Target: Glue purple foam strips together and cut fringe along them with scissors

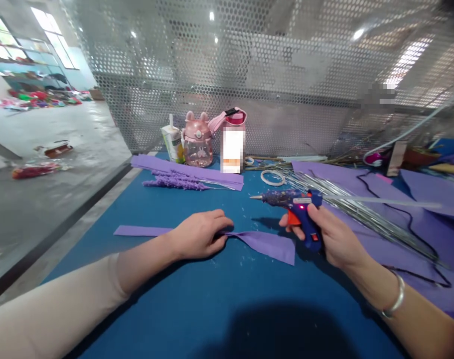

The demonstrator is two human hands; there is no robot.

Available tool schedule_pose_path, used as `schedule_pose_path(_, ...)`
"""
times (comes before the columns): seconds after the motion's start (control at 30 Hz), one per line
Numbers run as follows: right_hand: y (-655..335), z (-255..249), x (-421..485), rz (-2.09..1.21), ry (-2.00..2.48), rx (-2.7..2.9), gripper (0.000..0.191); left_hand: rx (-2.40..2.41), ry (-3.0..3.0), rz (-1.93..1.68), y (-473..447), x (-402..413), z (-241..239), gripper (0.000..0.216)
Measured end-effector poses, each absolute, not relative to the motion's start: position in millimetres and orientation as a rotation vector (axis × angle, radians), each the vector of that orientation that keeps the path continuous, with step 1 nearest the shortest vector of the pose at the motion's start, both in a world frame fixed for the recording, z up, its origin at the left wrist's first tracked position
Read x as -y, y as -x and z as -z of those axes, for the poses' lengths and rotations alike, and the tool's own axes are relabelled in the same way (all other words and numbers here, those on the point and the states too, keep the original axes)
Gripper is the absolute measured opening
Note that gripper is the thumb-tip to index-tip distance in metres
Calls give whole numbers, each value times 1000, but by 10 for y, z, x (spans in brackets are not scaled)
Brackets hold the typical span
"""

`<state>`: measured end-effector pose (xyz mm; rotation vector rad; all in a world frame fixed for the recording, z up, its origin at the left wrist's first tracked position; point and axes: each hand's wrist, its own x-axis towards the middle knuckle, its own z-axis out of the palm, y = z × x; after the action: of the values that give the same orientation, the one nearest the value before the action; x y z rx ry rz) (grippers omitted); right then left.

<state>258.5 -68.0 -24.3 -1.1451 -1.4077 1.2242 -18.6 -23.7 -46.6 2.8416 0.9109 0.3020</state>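
My right hand (335, 232) is wrapped round a blue hot glue gun (307, 214) with an orange trigger and a lit red light. Its nozzle points left above the table, and a long glue stick (379, 200) sticks out at the back. On the blue tabletop, my left hand (202, 232) has its fingers closed on a purple strip (266, 244). The strip looks gathered at the fingers and flares wider to the right; its narrow end passes under my wrist to the left. The part under the fingers is hidden.
Behind lie purple flower sprigs (174, 180) on a flat purple strip (193, 169). A drink carton (172, 144), a pink cup (198, 142) and a bottle (233, 149) stand by the perforated metal panel (286, 75). A tape roll (272, 178), wire stems (361, 209) and purple sheets (436, 189) lie right.
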Motion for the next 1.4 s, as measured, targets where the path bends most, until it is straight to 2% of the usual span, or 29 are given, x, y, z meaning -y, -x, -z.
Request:
schedule_pose_path(0.23,-2673,204,722,-1029,1149,1706,28,-1226,-2870,-601,206,147,605,28)
schedule_pose_path(0.4,-2625,316,736,-1019,1186,1826,23,-1087,-2676,-521,219,121,597,22)
schedule_pose_path(0.57,-2554,317,760,-1038,1198,1846,26,-1045,-2588,-599,234,121,572,36)
schedule_pose_path(0.77,-2508,347,727,-786,1408,2003,36,-1051,-2495,-611,239,111,616,42)
schedule_pose_path(1.03,-2446,422,729,-773,1466,2044,37,-946,-2478,-542,245,130,608,68)
schedule_pose_path(1.4,-2407,472,698,-692,1510,2025,33,-951,-2587,-495,244,135,609,63)
